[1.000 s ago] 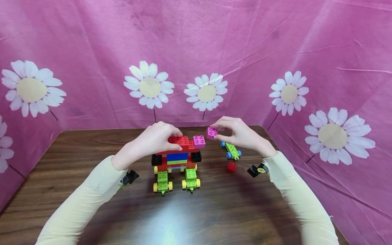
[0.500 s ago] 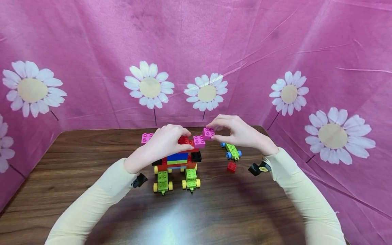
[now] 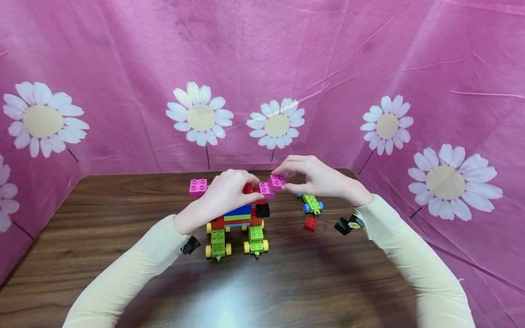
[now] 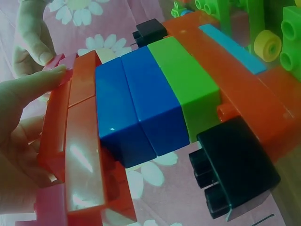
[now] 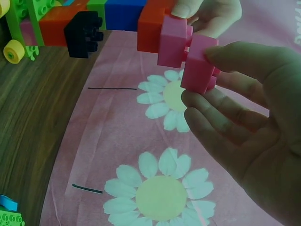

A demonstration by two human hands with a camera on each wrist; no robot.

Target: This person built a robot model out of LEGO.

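Observation:
A tall brick build stands on two green wheeled bases (image 3: 256,239), with blue bricks (image 4: 136,106) in its middle. My left hand (image 3: 225,191) grips the red bricks (image 4: 84,155) at its top, the thumb reaching along their front. My right hand (image 3: 317,177) pinches a loose pink brick (image 5: 200,63) between thumb and fingers. That brick sits just over the studs of the pink brick (image 3: 265,190) on the build's right end, shifted off to one side; whether they touch I cannot tell. Another pink brick (image 3: 198,187) juts from the left end.
A red brick (image 3: 310,223) lies on the wooden table (image 3: 287,287) to the right. Behind it stands a green wheeled base (image 3: 311,202) with blue wheels. Black bricks (image 4: 237,165) stick out from the build's sides. A pink flowered cloth (image 3: 336,68) hangs around the table.
My right hand has brought its pink brick leftward and slightly down, over the build's right end. My left hand has slid right along the top, uncovering the pink brick at the left end.

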